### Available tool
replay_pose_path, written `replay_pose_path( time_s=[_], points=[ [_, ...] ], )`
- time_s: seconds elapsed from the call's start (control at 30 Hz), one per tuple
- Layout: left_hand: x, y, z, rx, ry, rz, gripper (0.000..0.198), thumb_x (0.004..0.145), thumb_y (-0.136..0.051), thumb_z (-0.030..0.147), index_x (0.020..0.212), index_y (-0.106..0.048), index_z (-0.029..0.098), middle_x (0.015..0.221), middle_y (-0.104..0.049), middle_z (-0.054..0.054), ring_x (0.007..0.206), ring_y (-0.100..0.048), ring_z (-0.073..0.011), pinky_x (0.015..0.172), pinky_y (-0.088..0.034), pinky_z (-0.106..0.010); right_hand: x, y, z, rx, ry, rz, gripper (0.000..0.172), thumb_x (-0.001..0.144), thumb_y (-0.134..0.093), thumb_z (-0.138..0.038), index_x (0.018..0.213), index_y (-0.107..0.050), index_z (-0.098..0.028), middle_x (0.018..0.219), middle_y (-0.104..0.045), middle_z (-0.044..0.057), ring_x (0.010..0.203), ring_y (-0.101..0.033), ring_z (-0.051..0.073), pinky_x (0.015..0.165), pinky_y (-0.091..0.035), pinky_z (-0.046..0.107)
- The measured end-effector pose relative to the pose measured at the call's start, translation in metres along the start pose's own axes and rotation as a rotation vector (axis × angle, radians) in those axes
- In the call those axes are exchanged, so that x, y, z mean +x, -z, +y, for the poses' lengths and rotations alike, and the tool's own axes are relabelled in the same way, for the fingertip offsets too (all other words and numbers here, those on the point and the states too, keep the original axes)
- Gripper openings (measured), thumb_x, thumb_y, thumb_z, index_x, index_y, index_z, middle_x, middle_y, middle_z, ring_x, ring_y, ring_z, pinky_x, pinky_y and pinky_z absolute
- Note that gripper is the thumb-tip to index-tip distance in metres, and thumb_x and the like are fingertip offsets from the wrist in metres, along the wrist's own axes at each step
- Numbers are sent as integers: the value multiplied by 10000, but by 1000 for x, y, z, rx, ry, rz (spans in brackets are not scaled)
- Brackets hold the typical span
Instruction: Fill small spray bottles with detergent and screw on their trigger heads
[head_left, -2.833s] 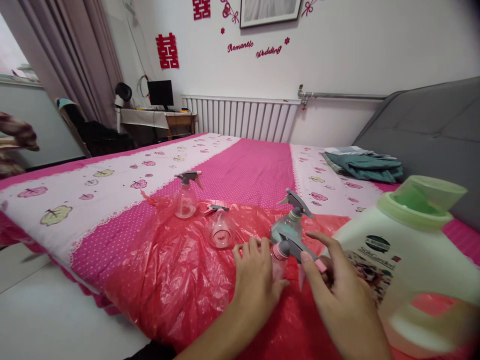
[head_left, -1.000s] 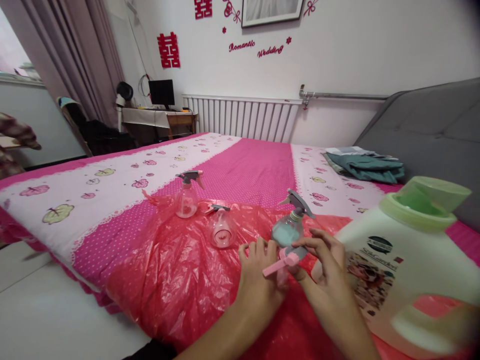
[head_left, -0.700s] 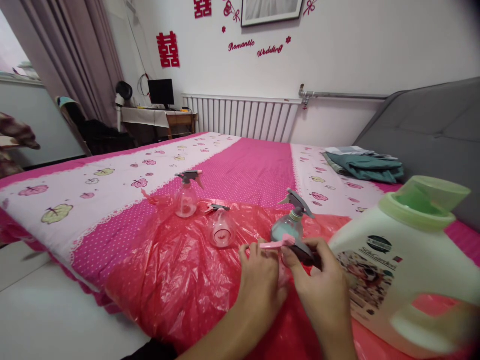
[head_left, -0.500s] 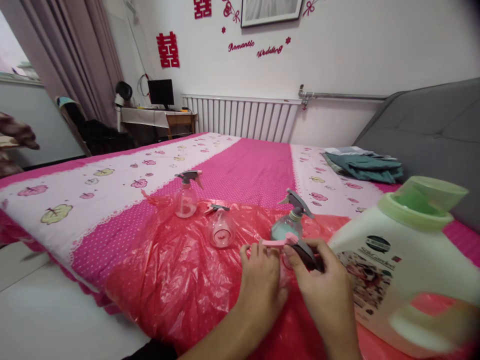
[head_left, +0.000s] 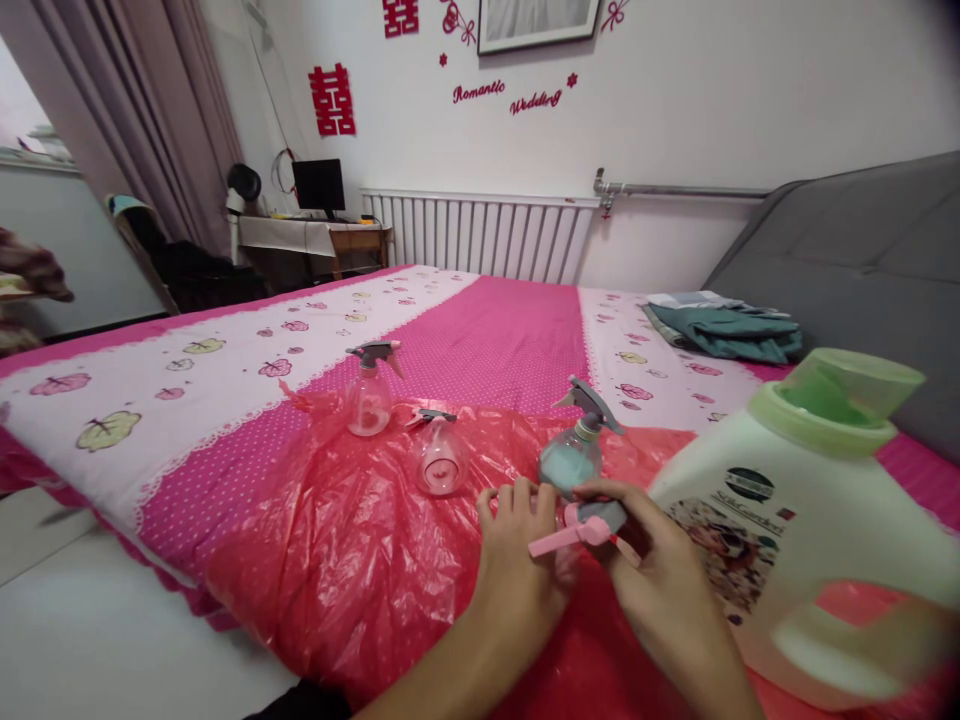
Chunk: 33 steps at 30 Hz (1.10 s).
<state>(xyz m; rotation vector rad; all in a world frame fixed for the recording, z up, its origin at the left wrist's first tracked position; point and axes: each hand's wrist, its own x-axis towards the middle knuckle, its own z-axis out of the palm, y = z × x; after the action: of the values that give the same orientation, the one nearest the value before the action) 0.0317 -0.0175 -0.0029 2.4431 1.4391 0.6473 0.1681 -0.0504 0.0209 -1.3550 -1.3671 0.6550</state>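
Close in front of me, a spray bottle is held between both hands. My left hand (head_left: pixel 517 540) is closed around its body, which the fingers mostly hide. On the pink and grey spray head (head_left: pixel 596 525), my right hand (head_left: pixel 656 560) has its fingers closed, and the pink trigger points left toward me. Just beyond stands a spray bottle with pale blue-green liquid (head_left: pixel 568 464). Further left are a clear round spray bottle (head_left: pixel 441 462) and a pink-tinted spray bottle (head_left: pixel 369 402), both upright. A large detergent jug (head_left: pixel 795 500) with a green cap stands beside my right hand.
A crumpled red plastic sheet (head_left: pixel 337 540) lies under the bottles on the pink patterned bed (head_left: pixel 517 330). Folded green cloth (head_left: pixel 727 330) rests by the grey headboard (head_left: pixel 855 240). A radiator (head_left: pixel 487 235) and a desk (head_left: pixel 300 235) with a monitor stand beyond the bed.
My right hand has turned the spray head, so its pink trigger swings from the far side round toward me. My left hand stays around the bottle. The view has shifted slightly.
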Motion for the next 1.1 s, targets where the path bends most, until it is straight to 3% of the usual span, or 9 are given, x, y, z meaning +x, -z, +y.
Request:
replay_pose_path(
  time_s=[0.2, 0.33, 0.57, 0.7, 0.77, 0.87, 1.0, 1.1],
  points=[
    [0, 3, 0, -19, 37, 9, 516, 778, -617, 148, 1287, -573, 217, 1250, -628, -103, 1149, -542, -338, 1044, -369, -566, 4, -16, -6, -129, -61, 241, 405, 727, -688, -546, 925, -716, -194, 903, -685, 66, 787, -617, 239, 735, -472, 327],
    [2, 2, -3, 68, 49, -73, 486, 804, -608, 171, 1290, -583, 160, 1300, -629, -155, 1200, -536, -376, 1080, -347, -615, 7, -25, -4, -197, -81, 319, 468, 707, -691, -640, 885, -709, -207, 855, -664, 50, 795, -601, 251, 754, -444, 349],
    [1, 5, -5, -53, 40, 19, 518, 768, -632, 155, 1278, -585, 228, 1237, -618, -91, 1150, -551, -321, 1055, -375, -552, 6, -20, 11, -13, -34, 212, 370, 760, -729, -531, 958, -708, -219, 990, -668, 44, 916, -639, 246, 832, -500, 353],
    [3, 4, -5, -48, 51, 15, 416, 796, -598, 171, 1206, -594, 240, 1208, -626, -78, 1148, -551, -310, 1045, -364, -536, 3, -17, 13, 42, 99, 178, 276, 867, -683, -428, 1081, -729, -259, 1188, -608, 59, 1096, -634, 234, 916, -547, 334],
    [5, 2, -6, -32, 81, 10, 395, 799, -598, 205, 1193, -594, 229, 1198, -630, -89, 1132, -559, -318, 1036, -361, -543, 2, -18, 12, 51, 184, 190, 308, 886, -656, -366, 1182, -719, -307, 1304, -538, 56, 1187, -614, 215, 946, -559, 301],
    [7, -1, -9, -36, 107, -1, 435, 756, -632, 221, 1189, -592, 215, 1190, -629, -98, 1115, -568, -323, 1016, -365, -536, 4, -21, 12, 43, 230, 204, 418, 856, -701, -351, 1273, -677, -352, 1304, -506, 46, 1089, -655, 179, 905, -584, 273],
    [7, 2, -8, -51, 102, -32, 454, 743, -663, 209, 1191, -595, 227, 1229, -627, -94, 1157, -559, -330, 1023, -353, -531, 8, -27, 15, -22, 148, 242, 481, 803, -778, -460, 1238, -688, -275, 1127, -606, 58, 869, -673, 189, 764, -593, 299],
    [6, 8, -4, -91, 111, -18, 409, 810, -672, 247, 1207, -584, 212, 1213, -628, -97, 1143, -562, -318, 1029, -355, -516, 8, -25, 15, 0, 128, 214, 477, 799, -777, -451, 1218, -682, -243, 1075, -679, 56, 870, -688, 213, 763, -582, 308]
  ],
)
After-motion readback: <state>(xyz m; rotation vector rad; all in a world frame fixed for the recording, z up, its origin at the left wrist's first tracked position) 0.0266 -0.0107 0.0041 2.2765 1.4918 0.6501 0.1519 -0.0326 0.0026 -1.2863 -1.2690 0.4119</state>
